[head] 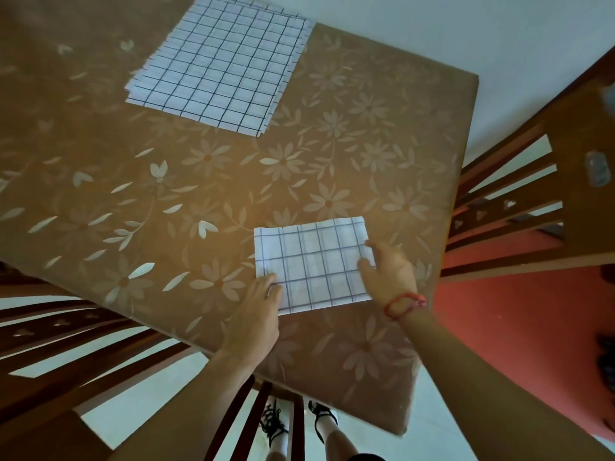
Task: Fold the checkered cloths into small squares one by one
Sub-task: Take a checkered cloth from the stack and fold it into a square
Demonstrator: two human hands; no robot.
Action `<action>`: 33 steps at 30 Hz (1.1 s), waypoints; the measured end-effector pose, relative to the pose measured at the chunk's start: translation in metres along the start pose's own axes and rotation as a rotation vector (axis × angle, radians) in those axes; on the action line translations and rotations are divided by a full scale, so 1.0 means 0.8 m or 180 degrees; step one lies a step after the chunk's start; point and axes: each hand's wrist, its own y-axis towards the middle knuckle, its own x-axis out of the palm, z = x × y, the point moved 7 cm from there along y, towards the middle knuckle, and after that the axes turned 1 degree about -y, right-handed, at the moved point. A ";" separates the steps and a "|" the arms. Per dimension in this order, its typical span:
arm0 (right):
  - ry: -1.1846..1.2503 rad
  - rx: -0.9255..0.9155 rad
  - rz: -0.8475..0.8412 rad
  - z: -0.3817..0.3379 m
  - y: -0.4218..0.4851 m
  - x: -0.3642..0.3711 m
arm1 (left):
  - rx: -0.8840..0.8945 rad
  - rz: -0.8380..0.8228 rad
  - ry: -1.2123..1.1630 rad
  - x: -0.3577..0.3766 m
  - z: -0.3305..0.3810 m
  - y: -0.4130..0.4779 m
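White with thin dark grid lines, a stack of unfolded cloths (223, 64) lies up and left of the folded cloth (312, 264). The left hand (256, 314) presses near-straight fingers (270, 280) on that cloth's lower left corner. It is a flat checked rectangle on the brown flowered counter (166, 194). The right hand (387, 271) pinches its right edge with bent fingers.

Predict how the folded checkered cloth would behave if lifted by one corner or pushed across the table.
The folded checkered cloth lies thin and flat, so it would probably droop and unfold if lifted by a corner. It looks light; pushed, it would likely slide or wrinkle on the glossy floral tablecloth.
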 end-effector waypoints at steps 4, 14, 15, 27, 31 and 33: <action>0.0806 0.1246 -0.0156 0.049 0.014 -0.025 | -0.0156 -0.0065 -0.0030 0.002 0.000 -0.001; 0.1280 0.1800 -0.0420 0.064 0.024 0.007 | -0.0226 -0.0128 -0.0125 0.000 0.002 -0.004; 0.1256 0.1804 -0.0472 0.063 0.027 0.009 | -0.0232 -0.0131 -0.0130 0.000 0.002 -0.004; 0.0396 0.0956 -0.0404 0.034 0.060 0.001 | -0.0182 -0.0021 -0.0123 -0.003 0.000 -0.008; 0.0766 0.1123 -0.0401 0.043 0.049 0.004 | -0.0161 0.0124 -0.0235 -0.012 0.000 -0.009; 0.1076 0.1256 -0.0222 0.051 0.040 0.000 | -0.0104 0.0199 -0.0274 -0.019 0.007 -0.008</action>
